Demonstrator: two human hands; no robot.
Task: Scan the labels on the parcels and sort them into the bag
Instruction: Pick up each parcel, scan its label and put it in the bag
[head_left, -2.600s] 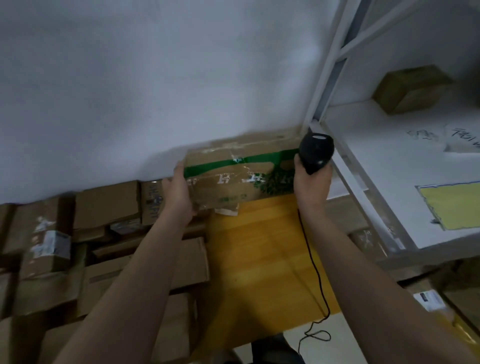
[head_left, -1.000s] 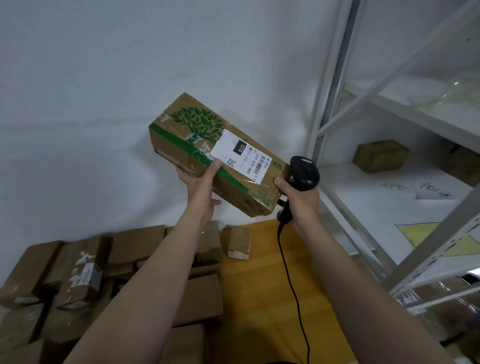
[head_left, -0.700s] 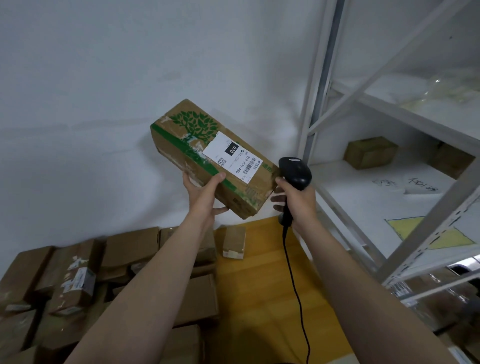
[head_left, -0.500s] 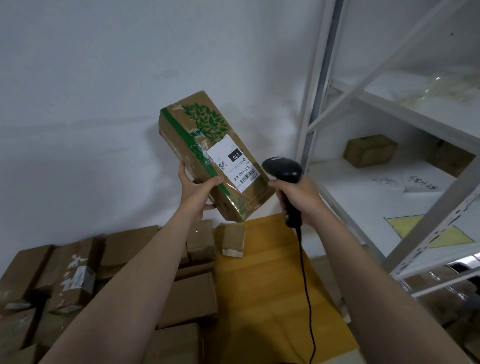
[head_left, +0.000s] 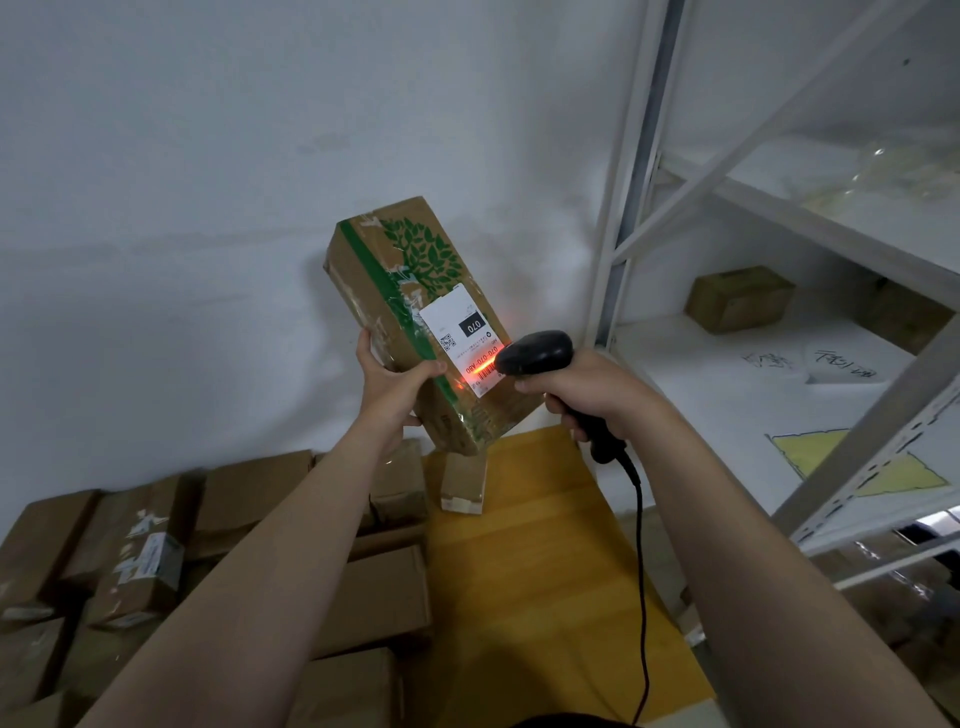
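Note:
My left hand (head_left: 390, 383) grips a long cardboard parcel (head_left: 410, 291) printed with a green tree and stripe, held up tilted in front of the white wall. Its white label (head_left: 461, 332) faces me. My right hand (head_left: 584, 387) holds a black corded barcode scanner (head_left: 535, 352) whose head almost touches the label. A red scan line glows across the barcode at the label's lower end. No bag is in view.
Several brown cardboard parcels (head_left: 260, 545) lie piled on the floor at lower left, beside a yellow-orange surface (head_left: 530, 571). A white metal shelf rack (head_left: 727, 395) stands at right with a small box (head_left: 740, 305) on it. The scanner cable (head_left: 643, 582) hangs down.
The parcel was lifted from the floor pile and turned more upright with its label toward me. My right hand brought the scanner up to the label, and the red scan light is now on.

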